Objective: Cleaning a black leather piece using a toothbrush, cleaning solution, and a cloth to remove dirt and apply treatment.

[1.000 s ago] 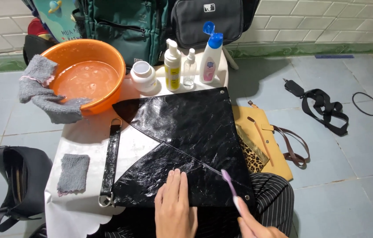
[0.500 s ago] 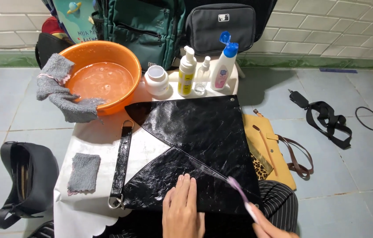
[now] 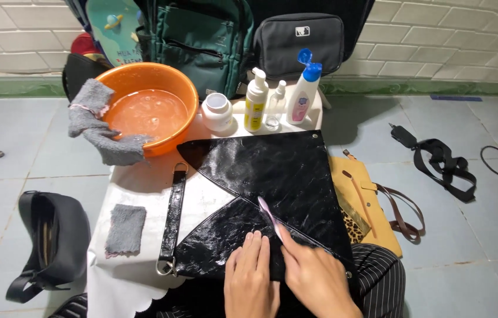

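Observation:
A shiny black leather bag [image 3: 266, 176] lies flat on a white-covered table [image 3: 137, 188], its strap [image 3: 171, 221] stretched along the left. My left hand [image 3: 252, 280] presses flat on the bag's near edge, fingers together. My right hand [image 3: 316, 277] grips a pale pink toothbrush [image 3: 267, 215] whose head rests on the bag's diagonal flap seam.
An orange basin of soapy water [image 3: 150, 106] with a grey cloth [image 3: 99, 126] over its rim stands at the back left. A white jar [image 3: 217, 112] and three bottles [image 3: 305, 94] line the back. A small grey cloth [image 3: 124, 229] lies left. A tan bag [image 3: 372, 203] sits right; a black bag [image 3: 52, 241] lies on the floor.
My right hand has moved leftwards, bringing the toothbrush from the bag's right side to the middle seam. My left hand stays pressed on the bag.

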